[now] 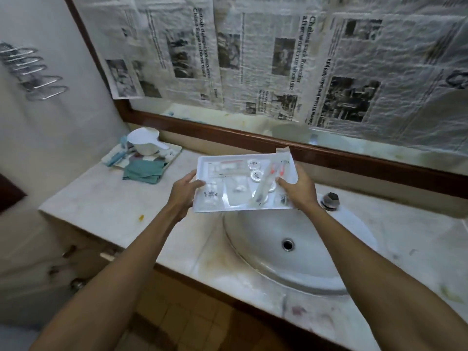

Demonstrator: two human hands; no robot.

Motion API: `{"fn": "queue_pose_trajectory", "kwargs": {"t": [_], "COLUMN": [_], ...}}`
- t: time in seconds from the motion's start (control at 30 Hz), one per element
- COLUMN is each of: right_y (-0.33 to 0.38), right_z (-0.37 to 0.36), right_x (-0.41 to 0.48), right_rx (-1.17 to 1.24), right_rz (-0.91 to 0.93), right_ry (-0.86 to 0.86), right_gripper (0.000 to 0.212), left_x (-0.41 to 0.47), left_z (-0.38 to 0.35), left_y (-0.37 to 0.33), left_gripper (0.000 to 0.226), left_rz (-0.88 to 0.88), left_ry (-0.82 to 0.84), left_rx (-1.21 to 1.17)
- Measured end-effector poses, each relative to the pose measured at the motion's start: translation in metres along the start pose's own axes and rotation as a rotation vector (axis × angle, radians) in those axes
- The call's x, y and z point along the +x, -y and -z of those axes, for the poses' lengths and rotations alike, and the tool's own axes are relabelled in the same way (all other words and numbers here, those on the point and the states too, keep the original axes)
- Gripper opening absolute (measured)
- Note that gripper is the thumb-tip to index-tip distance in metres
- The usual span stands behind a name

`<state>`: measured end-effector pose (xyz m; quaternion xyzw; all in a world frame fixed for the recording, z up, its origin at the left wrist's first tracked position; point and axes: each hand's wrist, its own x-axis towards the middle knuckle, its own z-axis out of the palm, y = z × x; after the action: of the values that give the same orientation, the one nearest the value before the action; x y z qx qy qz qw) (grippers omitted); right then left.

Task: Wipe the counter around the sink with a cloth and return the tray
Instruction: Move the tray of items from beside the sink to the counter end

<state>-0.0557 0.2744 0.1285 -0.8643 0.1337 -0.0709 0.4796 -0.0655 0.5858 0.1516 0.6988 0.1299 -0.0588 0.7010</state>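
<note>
Fingers of the left hand clamped on the left edge of a flat white rectangular plastic tray of small toiletries; right hand gripping its right edge. Held above the back rim of the round white basin. Crumpled teal cloth lying on the pale marble counter, far left.

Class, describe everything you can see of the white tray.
The white tray is shallow, rectangular and looks like plastic. It carries small round lidded containers, clear packets and a wrapped toothbrush. It is held in the air, tilted, above the sink's far edge, gripped by the left hand and right hand at opposite ends.
</note>
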Motion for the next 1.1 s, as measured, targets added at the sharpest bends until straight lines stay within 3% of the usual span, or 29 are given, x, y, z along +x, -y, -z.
{"fn": "queue_pose_trajectory", "kwargs": {"t": [0.43, 0.53, 0.63, 0.7, 0.9, 1.1], "right_y": [0.151, 0.17, 0.185, 0.192, 0.219, 0.241], "right_z": [-0.217, -0.258, -0.3, -0.332, -0.431, -0.524], "right_x": [-0.022, -0.024, -0.022, -0.018, 0.0, 0.032], "right_rx": [0.038, 0.01, -0.028, -0.042, -0.056, -0.074], "right_rz": [0.133, 0.145, 0.156, 0.162, 0.161, 0.167], "right_ry": [0.196, 0.294, 0.392, 0.447, 0.587, 0.684], "right_gripper": [0.071, 0.067, 0.076, 0.068, 0.069, 0.063], "left_x": [0.021, 0.026, 0.031, 0.038, 0.075, 0.119], "left_z": [0.245, 0.286, 0.324, 0.348, 0.422, 0.472], "left_y": [-0.01, -0.001, 0.013, 0.022, 0.043, 0.057], "left_gripper": [0.055, 0.048, 0.042, 0.041, 0.05, 0.034], "left_rz": [-0.025, 0.013, 0.047, 0.083, 0.184, 0.28], "left_ry": [-0.273, -0.363, -0.452, -0.49, -0.575, -0.661], "left_rx": [-0.03, -0.035, -0.026, -0.04, -0.066, -0.074]}}
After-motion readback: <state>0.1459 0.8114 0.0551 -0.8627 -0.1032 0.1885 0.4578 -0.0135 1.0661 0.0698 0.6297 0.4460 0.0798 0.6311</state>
